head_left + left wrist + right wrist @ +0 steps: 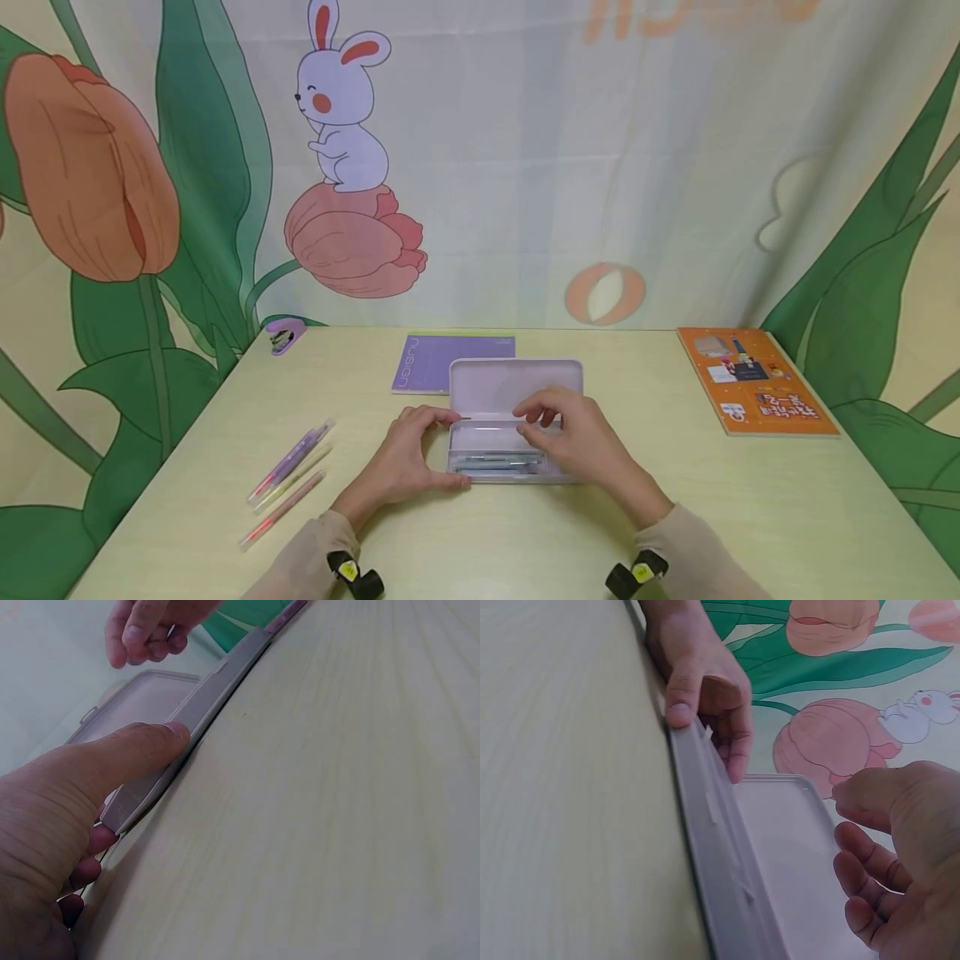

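Note:
A pale lilac pencil case (515, 386) lies on the table with its lid raised at the back. Several pens (498, 462) lie in its front compartment. My left hand (408, 454) grips the left end of the case, thumb on the front wall, as the left wrist view shows on the case's edge (225, 671). Over the right half of the case hovers my right hand (581, 437), its fingers loosely bent. In the right wrist view, nothing shows between the fingers (870, 855) of that hand.
Left of the case lie several coloured pens (292, 462). A purple notebook (435, 362) is behind the case, partly covered by the lid. A lilac stapler (286, 333) sits at the back left corner, an orange book (757, 383) at the back right. A printed curtain (510, 167) hangs behind the table.

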Tool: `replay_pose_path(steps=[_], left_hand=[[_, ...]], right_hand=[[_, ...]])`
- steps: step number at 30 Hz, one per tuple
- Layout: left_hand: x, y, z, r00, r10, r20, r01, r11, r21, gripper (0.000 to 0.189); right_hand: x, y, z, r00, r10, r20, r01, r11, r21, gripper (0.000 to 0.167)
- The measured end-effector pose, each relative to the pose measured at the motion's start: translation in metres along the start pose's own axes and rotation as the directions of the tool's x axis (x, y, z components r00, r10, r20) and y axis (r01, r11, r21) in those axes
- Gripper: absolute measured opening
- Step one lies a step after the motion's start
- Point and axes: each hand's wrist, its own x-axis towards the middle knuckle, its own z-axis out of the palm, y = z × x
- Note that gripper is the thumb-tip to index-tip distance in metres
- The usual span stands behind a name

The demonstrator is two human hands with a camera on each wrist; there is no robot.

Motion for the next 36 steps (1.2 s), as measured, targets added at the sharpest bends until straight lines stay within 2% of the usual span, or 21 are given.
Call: replay_pose_path(steps=[11,22,29,36], left_hand=[[0.000,0.001,0.000,1.000,-0.001,0.002,0.001,1.000,-0.005,0.092],[-0.001,0.000,0.000,1.000,0.001,-0.001,-0.001,1.000,-0.003,0.092],[0.000,0.000,0.001,1.000,0.009,0.000,-0.009,1.000,-0.008,0.092],[0.000,0.000,0.001,1.000,-0.011,0.002,0.011,1.000,-0.007,0.092]], right_hand=[[-0.008,-0.006,-0.037,0.994,0.029,-0.101,-0.030,0.999,-0.014,0.021],[-0.025,0.007,-0.064,0.976,0.095,-0.195,-0.103,0.994,-0.035,0.025],[-0.044,0.015,-0.075,0.959,0.145,-0.243,-0.159,0.987,-0.039,0.025],[-0.064,0.023,-0.078,0.952,0.184,-0.244,-0.201,0.978,-0.047,0.028]])
